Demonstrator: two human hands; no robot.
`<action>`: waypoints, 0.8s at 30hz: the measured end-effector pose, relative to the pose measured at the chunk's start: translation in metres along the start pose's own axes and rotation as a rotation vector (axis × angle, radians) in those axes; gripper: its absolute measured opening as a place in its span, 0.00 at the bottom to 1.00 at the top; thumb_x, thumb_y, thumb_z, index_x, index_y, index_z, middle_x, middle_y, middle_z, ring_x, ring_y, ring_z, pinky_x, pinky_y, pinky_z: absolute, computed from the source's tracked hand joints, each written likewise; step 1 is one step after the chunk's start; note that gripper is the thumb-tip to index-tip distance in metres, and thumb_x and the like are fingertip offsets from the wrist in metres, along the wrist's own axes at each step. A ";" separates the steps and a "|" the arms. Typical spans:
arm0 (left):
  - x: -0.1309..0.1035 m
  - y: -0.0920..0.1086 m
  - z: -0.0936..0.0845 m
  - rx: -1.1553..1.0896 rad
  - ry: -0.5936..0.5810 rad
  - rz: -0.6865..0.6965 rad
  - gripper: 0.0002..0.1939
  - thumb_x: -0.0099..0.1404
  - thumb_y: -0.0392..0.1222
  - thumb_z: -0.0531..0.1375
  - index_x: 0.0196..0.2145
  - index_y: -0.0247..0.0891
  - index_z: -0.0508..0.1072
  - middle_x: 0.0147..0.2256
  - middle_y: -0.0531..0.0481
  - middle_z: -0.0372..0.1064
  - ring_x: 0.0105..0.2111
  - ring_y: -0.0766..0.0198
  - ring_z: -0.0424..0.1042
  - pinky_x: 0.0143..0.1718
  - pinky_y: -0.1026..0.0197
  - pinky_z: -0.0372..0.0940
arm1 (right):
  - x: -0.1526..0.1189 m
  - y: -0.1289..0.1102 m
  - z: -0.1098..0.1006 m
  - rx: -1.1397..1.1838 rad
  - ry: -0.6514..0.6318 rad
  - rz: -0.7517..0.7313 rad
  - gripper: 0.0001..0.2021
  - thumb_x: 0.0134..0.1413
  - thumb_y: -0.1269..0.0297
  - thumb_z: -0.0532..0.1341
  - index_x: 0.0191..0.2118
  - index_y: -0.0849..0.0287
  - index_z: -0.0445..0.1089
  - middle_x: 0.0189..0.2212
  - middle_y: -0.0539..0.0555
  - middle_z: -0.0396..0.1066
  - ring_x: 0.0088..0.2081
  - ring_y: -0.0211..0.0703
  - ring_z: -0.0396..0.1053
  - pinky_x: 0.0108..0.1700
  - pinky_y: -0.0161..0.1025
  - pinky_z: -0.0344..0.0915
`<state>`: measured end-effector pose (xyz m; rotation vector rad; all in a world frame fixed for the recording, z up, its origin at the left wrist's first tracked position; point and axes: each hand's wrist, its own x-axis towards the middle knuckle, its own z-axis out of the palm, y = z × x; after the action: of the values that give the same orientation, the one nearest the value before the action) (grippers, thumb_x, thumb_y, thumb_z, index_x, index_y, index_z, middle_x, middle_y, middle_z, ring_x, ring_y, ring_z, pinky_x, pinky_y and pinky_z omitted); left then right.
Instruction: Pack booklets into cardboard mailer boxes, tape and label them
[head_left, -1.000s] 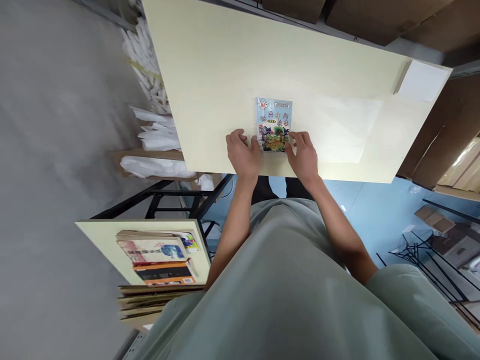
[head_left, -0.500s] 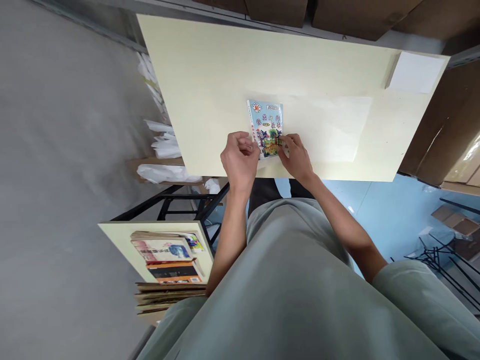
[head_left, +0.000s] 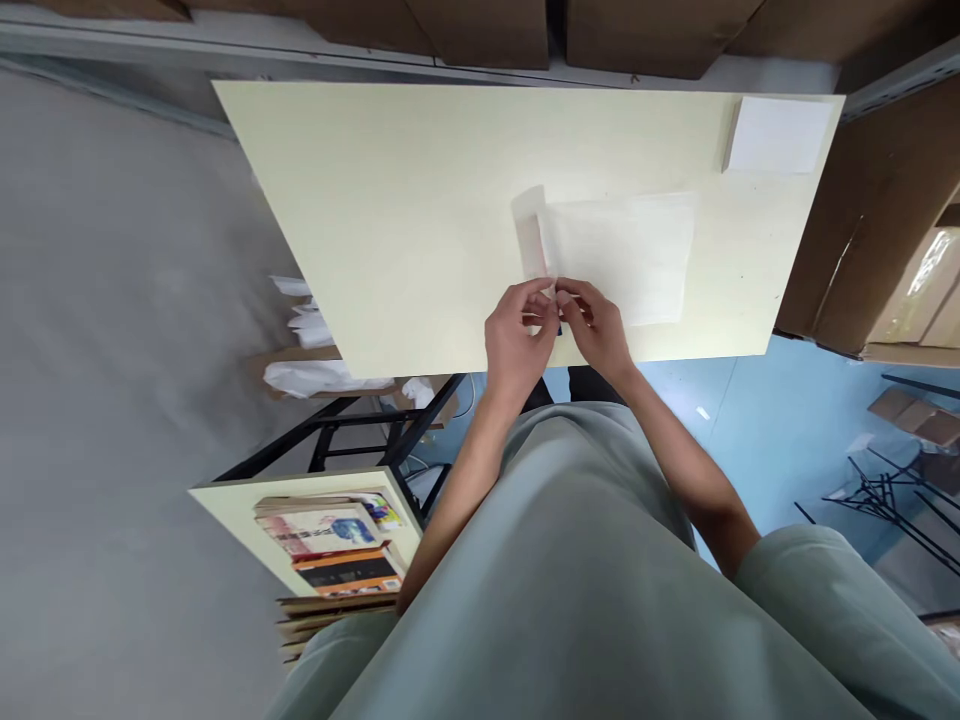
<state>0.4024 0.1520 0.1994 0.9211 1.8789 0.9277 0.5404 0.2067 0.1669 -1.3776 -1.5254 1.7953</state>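
Note:
A thin book (head_left: 559, 329) is raised on its edge between my hands, with only a small dark blue bit of it in sight. White paper (head_left: 529, 225) stands up along its left side, a faint reddish tint showing through. The rest of the white sheet (head_left: 622, 258) lies flat to the right. My left hand (head_left: 519, 335) closes its fingertips on the near end of the book and paper. From the other side my right hand (head_left: 600, 328) pinches at the same spot, the fingertips of both hands almost meeting. The book's cover is hidden.
A pale cream table (head_left: 390, 200) spreads in front of me. At its far right corner sits a stack of white paper (head_left: 780, 135). Cardboard boxes (head_left: 862, 240) stand to the right and beyond the table. Lower left, a small stand holds several books (head_left: 326, 530).
The book lay flat, its picture cover facing up; now it is turned up on edge with paper beside it. Both hands have come together at its near end, my left hand moving right.

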 end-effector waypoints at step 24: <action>0.026 -0.069 0.026 0.091 0.298 -0.087 0.29 0.79 0.63 0.65 0.69 0.48 0.70 0.59 0.38 0.74 0.55 0.52 0.80 0.58 0.49 0.78 | 0.029 0.057 -0.031 -0.451 0.194 0.096 0.13 0.82 0.53 0.58 0.55 0.53 0.76 0.50 0.59 0.79 0.43 0.47 0.79 0.54 0.48 0.79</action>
<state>0.3988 0.1494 0.1211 0.7798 2.2111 0.9756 0.5703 0.2274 0.1056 -1.7984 -1.8533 1.3645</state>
